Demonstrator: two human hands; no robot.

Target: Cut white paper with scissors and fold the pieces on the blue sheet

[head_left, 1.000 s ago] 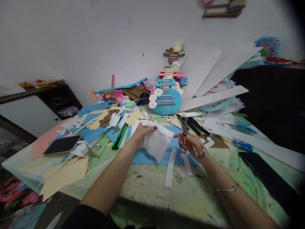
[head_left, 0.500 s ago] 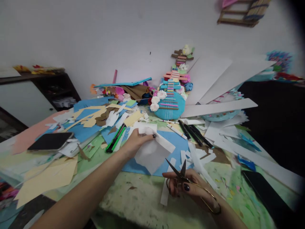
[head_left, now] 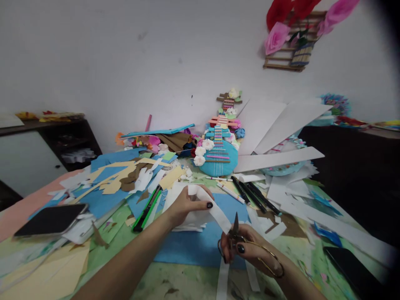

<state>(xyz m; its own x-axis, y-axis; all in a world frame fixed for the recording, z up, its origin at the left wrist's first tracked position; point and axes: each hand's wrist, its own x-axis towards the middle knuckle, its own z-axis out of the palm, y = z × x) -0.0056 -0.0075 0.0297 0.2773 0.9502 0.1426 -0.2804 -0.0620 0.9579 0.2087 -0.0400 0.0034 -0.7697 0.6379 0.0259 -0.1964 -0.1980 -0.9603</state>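
Observation:
My left hand (head_left: 184, 206) is closed on a piece of white paper (head_left: 200, 214) with a white strip (head_left: 215, 210) running off it toward the right. My right hand (head_left: 246, 250) grips gold-handled scissors (head_left: 240, 241), blades pointing up, their tip beside the lower end of the strip. Both hands are over a blue paper sheet (head_left: 193, 248) lying on the green table (head_left: 187, 283).
A black phone (head_left: 50, 218) lies at the left, a green utility knife (head_left: 146, 210) beside my left hand. Black pens (head_left: 253, 193) and white paper strips (head_left: 281, 160) lie to the right. A blue paper guitar (head_left: 218, 152) leans on the wall. A dark tablet (head_left: 353, 264) sits at the right.
The camera tilted up. My left hand lifted the white paper and its strip. My right hand with the scissors came back and now holds the blades upright at the strip's end.

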